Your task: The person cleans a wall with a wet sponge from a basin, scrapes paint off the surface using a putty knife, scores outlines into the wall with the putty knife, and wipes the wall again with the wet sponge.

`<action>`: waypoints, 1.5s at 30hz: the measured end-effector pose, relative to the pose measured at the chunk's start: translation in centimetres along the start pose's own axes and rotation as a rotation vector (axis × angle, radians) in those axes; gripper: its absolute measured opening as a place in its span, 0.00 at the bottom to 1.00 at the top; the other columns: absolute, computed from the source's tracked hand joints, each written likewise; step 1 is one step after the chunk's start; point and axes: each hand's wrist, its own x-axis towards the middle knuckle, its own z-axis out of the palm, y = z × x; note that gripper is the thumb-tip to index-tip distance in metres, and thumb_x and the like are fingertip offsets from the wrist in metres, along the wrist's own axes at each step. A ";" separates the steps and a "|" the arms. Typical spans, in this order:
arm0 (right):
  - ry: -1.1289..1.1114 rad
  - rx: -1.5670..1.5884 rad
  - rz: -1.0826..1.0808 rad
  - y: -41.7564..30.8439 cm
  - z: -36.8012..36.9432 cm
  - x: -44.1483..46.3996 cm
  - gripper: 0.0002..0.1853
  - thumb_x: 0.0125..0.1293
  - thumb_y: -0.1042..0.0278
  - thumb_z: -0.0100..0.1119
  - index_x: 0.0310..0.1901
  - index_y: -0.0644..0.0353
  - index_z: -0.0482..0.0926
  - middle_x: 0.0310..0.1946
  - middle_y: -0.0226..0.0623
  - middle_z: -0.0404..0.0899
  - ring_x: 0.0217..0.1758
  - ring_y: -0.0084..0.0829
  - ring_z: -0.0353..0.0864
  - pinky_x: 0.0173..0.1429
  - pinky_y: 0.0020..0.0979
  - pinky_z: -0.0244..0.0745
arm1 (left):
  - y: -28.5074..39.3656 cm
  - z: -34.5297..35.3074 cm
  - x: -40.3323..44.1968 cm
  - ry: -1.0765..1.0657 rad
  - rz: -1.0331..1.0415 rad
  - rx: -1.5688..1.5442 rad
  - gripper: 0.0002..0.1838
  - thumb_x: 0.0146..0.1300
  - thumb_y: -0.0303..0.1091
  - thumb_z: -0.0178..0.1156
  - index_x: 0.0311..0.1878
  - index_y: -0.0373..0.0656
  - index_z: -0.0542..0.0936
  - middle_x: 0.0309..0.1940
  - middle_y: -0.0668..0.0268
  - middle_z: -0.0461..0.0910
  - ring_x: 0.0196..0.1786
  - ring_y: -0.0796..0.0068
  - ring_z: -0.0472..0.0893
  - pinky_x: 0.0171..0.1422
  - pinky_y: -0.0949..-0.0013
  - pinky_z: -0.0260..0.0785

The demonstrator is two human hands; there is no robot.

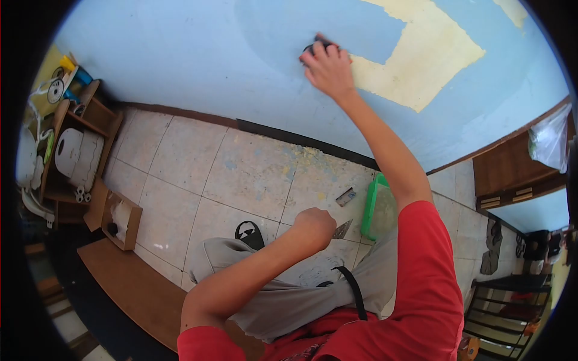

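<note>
Right hand (331,71) gripped a dark block (323,41), seemingly flattened for contact with the blue wall (180,57); left hand (315,229) clenched, contents unclear!

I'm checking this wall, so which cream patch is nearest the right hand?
The big patch, its edge beside the right hand; the small patch is farther off, at upper right.

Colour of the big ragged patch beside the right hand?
Pale yellow patch, in the head view, the only one.
</note>
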 end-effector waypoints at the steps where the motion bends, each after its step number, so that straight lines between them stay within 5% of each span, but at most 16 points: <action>1: -0.045 0.013 -0.105 -0.6 -0.2 -1.9 0.08 0.61 0.59 0.62 0.41 0.44 0.75 0.46 0.32 0.74 0.46 0.37 0.73 0.43 0.39 0.69 | 0.4 0.1 0.3 -0.006 0.021 0.006 0.08 0.53 0.28 0.66 0.37 0.39 0.87 0.38 0.52 0.86 0.45 0.53 0.87 0.47 0.57 0.81; 6: -0.139 0.012 0.096 6.9 -3.1 -11.0 0.04 0.63 0.64 0.59 0.39 0.44 0.77 0.48 0.31 0.75 0.47 0.35 0.74 0.46 0.39 0.68 | 0.5 0.6 0.9 -0.093 0.037 0.017 0.09 0.53 0.30 0.66 0.37 0.38 0.87 0.38 0.52 0.86 0.45 0.53 0.86 0.48 0.57 0.81; 9: -0.247 0.172 0.496 13.5 -6.6 -8.0 0.06 0.65 0.66 0.62 0.41 0.53 0.80 0.50 0.39 0.80 0.48 0.42 0.78 0.45 0.42 0.71 | 0.1 0.2 0.1 -0.061 0.016 0.037 0.09 0.54 0.30 0.66 0.38 0.38 0.87 0.38 0.52 0.86 0.45 0.53 0.86 0.48 0.57 0.81; 11: 0.259 -0.031 0.345 14.6 -7.3 -3.3 0.11 0.59 0.65 0.70 0.42 0.55 0.80 0.50 0.45 0.81 0.47 0.46 0.79 0.44 0.44 0.72 | -0.3 0.3 -0.2 -0.077 -0.003 0.036 0.09 0.54 0.30 0.66 0.38 0.38 0.87 0.39 0.52 0.86 0.45 0.53 0.86 0.48 0.56 0.81; 13: 0.337 -0.073 0.358 13.1 -6.1 1.2 0.11 0.57 0.63 0.70 0.40 0.52 0.79 0.42 0.40 0.78 0.44 0.42 0.77 0.41 0.43 0.71 | -0.5 0.4 -0.1 -0.092 -0.006 0.048 0.09 0.54 0.30 0.66 0.38 0.38 0.87 0.39 0.53 0.86 0.45 0.53 0.86 0.48 0.56 0.81; 15: 0.021 0.037 0.190 10.0 -4.5 0.7 0.05 0.61 0.64 0.60 0.36 0.49 0.75 0.39 0.35 0.74 0.40 0.38 0.74 0.38 0.39 0.67 | -0.6 0.3 0.0 -0.112 -0.036 0.051 0.09 0.55 0.31 0.66 0.38 0.39 0.87 0.39 0.53 0.86 0.45 0.52 0.86 0.48 0.55 0.80; 17: 0.002 -0.041 -0.028 7.3 -3.2 -4.6 0.06 0.65 0.70 0.54 0.41 0.47 0.76 0.46 0.31 0.76 0.49 0.34 0.75 0.48 0.36 0.69 | -0.2 0.1 0.2 -0.123 0.001 0.056 0.10 0.56 0.32 0.66 0.39 0.40 0.87 0.39 0.53 0.86 0.45 0.52 0.86 0.48 0.55 0.80; 18: 0.016 -0.130 -0.107 7.8 -2.7 -7.7 0.05 0.63 0.65 0.57 0.40 0.44 0.74 0.46 0.30 0.76 0.44 0.30 0.74 0.45 0.32 0.68 | 0.1 -0.2 0.4 -0.128 0.012 0.056 0.10 0.56 0.33 0.66 0.40 0.40 0.87 0.39 0.52 0.86 0.45 0.51 0.86 0.48 0.55 0.80; 23: -0.152 0.025 0.382 16.6 -8.6 -12.6 0.09 0.60 0.70 0.62 0.43 0.52 0.81 0.45 0.41 0.79 0.40 0.43 0.79 0.40 0.42 0.72 | 0.7 -0.4 0.3 -0.161 0.022 0.055 0.11 0.55 0.30 0.64 0.41 0.39 0.88 0.44 0.52 0.86 0.50 0.52 0.86 0.51 0.57 0.80; 25: 0.146 -0.091 0.355 20.3 -11.2 -8.6 0.14 0.57 0.70 0.70 0.45 0.57 0.80 0.46 0.44 0.79 0.41 0.44 0.78 0.41 0.42 0.72 | 0.8 -0.8 -0.3 -0.175 0.014 0.059 0.11 0.55 0.30 0.64 0.41 0.39 0.88 0.43 0.52 0.86 0.50 0.52 0.86 0.51 0.57 0.80; 27: 0.313 -0.153 0.458 21.6 -12.1 -2.3 0.11 0.62 0.68 0.67 0.45 0.58 0.79 0.50 0.50 0.77 0.49 0.49 0.75 0.49 0.46 0.70 | 0.6 -0.6 -0.5 -0.163 -0.006 0.046 0.11 0.55 0.30 0.64 0.41 0.39 0.88 0.43 0.52 0.86 0.49 0.52 0.86 0.51 0.57 0.80; 31: 0.335 -0.161 0.216 17.2 -8.8 5.5 0.07 0.59 0.66 0.62 0.39 0.51 0.77 0.46 0.39 0.75 0.43 0.41 0.74 0.41 0.42 0.68 | 0.3 -0.4 -0.3 -0.158 -0.044 0.031 0.11 0.54 0.30 0.65 0.41 0.40 0.88 0.43 0.53 0.86 0.49 0.53 0.86 0.50 0.57 0.80; 35: 0.114 -0.197 -0.134 11.0 -5.1 -0.7 0.06 0.64 0.65 0.58 0.41 0.45 0.74 0.45 0.30 0.74 0.45 0.32 0.73 0.42 0.34 0.66 | 0.8 0.3 -0.1 -0.173 -0.029 0.038 0.12 0.54 0.29 0.64 0.41 0.41 0.88 0.42 0.53 0.86 0.49 0.52 0.86 0.50 0.57 0.80; 39: -0.090 0.079 0.164 15.8 -8.3 -5.8 0.03 0.66 0.66 0.57 0.36 0.51 0.79 0.44 0.33 0.77 0.42 0.38 0.77 0.41 0.38 0.70 | 0.8 -0.1 -0.6 -0.140 -0.018 0.023 0.12 0.53 0.29 0.64 0.41 0.40 0.88 0.41 0.53 0.86 0.48 0.52 0.86 0.49 0.57 0.80; 41: 0.080 0.075 0.241 18.4 -11.0 -3.3 0.03 0.61 0.72 0.62 0.37 0.54 0.80 0.42 0.37 0.80 0.39 0.43 0.78 0.36 0.43 0.72 | 0.6 0.2 -1.3 -0.130 -0.051 -0.005 0.12 0.53 0.29 0.64 0.41 0.39 0.88 0.41 0.53 0.86 0.47 0.52 0.86 0.49 0.57 0.80; 45: 0.403 -0.177 0.339 19.6 -10.2 4.7 0.11 0.62 0.70 0.64 0.46 0.57 0.78 0.53 0.51 0.74 0.49 0.49 0.74 0.49 0.48 0.69 | 0.2 0.2 -2.2 -0.121 -0.115 -0.019 0.11 0.52 0.29 0.65 0.40 0.39 0.88 0.40 0.53 0.87 0.47 0.53 0.86 0.48 0.57 0.80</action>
